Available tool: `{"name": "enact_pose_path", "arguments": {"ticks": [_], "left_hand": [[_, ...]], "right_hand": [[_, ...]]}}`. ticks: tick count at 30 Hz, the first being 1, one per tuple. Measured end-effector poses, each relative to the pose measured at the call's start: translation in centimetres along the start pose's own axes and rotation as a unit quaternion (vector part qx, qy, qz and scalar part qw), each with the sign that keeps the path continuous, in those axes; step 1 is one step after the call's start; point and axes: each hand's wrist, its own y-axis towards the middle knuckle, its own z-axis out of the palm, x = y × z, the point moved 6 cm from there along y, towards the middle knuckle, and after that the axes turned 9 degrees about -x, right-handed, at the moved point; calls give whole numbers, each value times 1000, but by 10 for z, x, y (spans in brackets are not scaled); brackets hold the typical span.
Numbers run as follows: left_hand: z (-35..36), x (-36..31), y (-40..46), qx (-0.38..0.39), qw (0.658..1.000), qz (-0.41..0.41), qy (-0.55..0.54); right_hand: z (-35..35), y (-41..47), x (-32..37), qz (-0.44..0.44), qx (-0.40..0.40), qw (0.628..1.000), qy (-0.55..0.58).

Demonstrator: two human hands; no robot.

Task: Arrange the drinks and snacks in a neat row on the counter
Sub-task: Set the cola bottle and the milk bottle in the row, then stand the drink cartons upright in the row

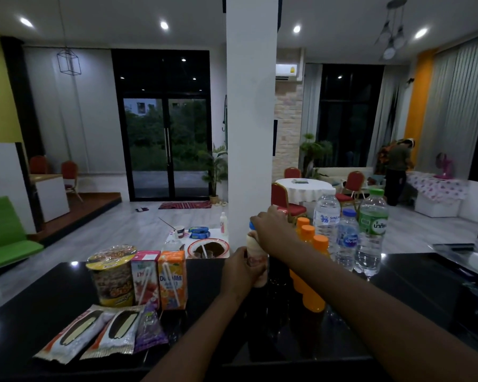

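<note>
On the black counter point(53, 296) stand a noodle cup point(112, 274), a pink juice carton point(145, 277) and an orange juice carton point(173, 279). In front of them lie two white snack packs point(94, 333) and a purple sachet point(149, 326). My left hand point(238, 271) grips the body of a pale bottle with a blue cap point(255, 253). My right hand point(273, 227) rests on that bottle's top, fingers curled over the cap. To the right stand three orange bottles point(312, 271) and three clear water bottles point(370, 232).
A white pillar point(250, 106) rises just behind the counter. Beyond the edge, a low table holds a plate point(207, 248), a cup and blue packets. A dark tray-like item point(458, 248) lies at the counter's right end. A person point(398, 172) stands far right.
</note>
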Motion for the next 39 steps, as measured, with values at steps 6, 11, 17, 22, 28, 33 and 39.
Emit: {"name": "enact_pose_path", "arguments": {"ticks": [6,11,17,22,28,33,39], "left_hand": [[0,0,-1,21,1000,-6,8],[-13,1,-8,39,999,-4,28],[-65,-8,-38,-5,999,46,17],[-111,-25,-68,4,992,111,60],[-187,-27,-82,-28,970,187,152],[-237,-14,-73,-25,960,185,209],[-257,2,-42,6,941,198,275]], "right_hand": [[3,-4,-2,32,10,999,37],[-11,-13,0,28,0,997,65],[-34,-47,15,24,-7,994,107],[-48,-75,38,56,-20,983,174],[-57,-88,87,28,-39,973,226],[-59,-76,131,-18,-44,973,225],[-46,-55,169,-37,-32,977,207]]}}
